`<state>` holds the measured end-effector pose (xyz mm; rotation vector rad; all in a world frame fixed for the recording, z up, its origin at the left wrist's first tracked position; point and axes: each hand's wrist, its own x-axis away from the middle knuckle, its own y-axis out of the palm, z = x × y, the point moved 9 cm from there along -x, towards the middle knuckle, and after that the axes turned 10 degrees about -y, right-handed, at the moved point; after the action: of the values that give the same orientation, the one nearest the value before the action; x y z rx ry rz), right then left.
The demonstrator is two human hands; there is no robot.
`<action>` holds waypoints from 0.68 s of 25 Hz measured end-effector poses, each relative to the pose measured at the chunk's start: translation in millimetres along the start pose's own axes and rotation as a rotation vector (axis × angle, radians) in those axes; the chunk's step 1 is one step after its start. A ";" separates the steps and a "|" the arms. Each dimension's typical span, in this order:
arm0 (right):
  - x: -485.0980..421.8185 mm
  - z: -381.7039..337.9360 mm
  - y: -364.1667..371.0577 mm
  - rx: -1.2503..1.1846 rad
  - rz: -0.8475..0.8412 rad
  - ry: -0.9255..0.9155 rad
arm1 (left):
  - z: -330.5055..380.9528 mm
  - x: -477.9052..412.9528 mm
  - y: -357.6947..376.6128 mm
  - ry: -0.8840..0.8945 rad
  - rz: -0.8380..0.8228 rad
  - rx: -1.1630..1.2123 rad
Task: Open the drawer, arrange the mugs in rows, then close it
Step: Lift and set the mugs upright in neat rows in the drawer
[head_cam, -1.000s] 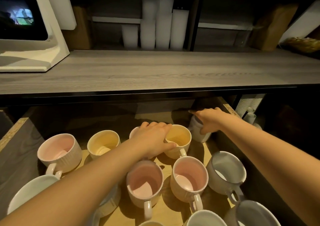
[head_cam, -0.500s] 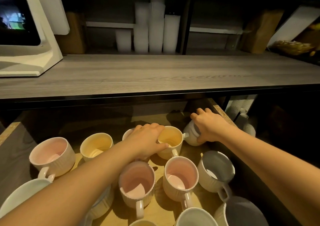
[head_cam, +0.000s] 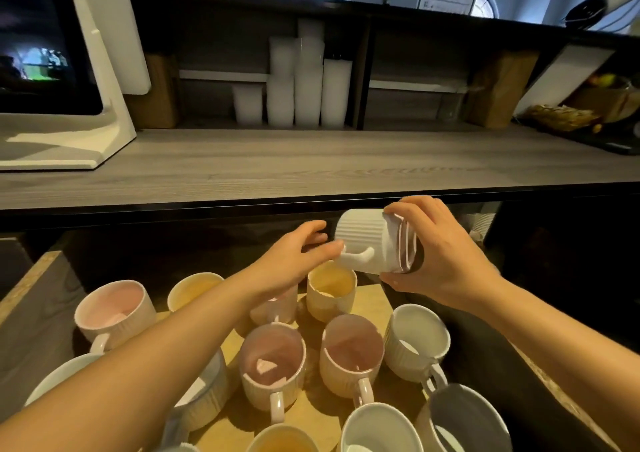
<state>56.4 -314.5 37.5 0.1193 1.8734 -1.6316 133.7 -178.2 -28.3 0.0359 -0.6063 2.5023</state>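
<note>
Fingers, right hand (head_cam: 446, 261): wrapping the rim end of the white ribbed mug (head_cam: 367, 240), clamped on it, thumb below and the other fingers over the top.
Fingers, left hand (head_cam: 294, 261): lying loosely together and extended, tips reaching toward the handle side of the white ribbed mug; contact cannot be told.
Lifted mug: hanging on its side in the air, base pointing left, handle pointing down, above the far right corner of the drawer (head_cam: 346, 413), just over the yellow mug (head_cam: 330, 292).
Drawer state: standing open below the front edge of the worktop (head_cam: 311, 171).
Mugs in drawer: sitting upright in a loose cluster; two pink mugs (head_cam: 273, 361) side by side at the centre, another pink mug (head_cam: 116, 309) toward the left edge, a white mug (head_cam: 415, 340) toward the right edge, more mugs along the near edge.
Step in hand: arranging, judged as mid-task; rows are only partly forming and handles are pointing different ways.
Next move: probably turning the lifted mug upright and setting it into a free spot near the far right corner, keeping clear of the yellow mug's rim.
Remaining: aligning the cluster, then closing the drawer.
</note>
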 end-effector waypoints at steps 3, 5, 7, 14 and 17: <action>-2.9 -17.0 -4.8 -0.101 0.103 -0.104 | 0.4 12.6 4.7 -0.102 -0.194 0.337; -6.3 -24.2 -3.6 -0.137 0.123 -0.129 | 3.5 20.3 7.8 -0.114 -0.252 0.402; -7.2 -25.5 0.6 -0.178 0.096 -0.097 | 5.5 20.3 3.4 -0.093 -0.188 0.444; -13.2 -18.1 5.6 -0.465 -0.078 0.173 | 18.6 17.1 -29.3 0.050 0.205 -0.062; -31.3 -14.2 10.0 -0.370 -0.109 0.269 | 35.4 19.9 -17.9 0.134 0.288 -0.313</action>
<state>79.9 -288.8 45.4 0.0828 2.3940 -1.3598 122.7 -169.8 13.9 -0.3566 -0.9982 2.6208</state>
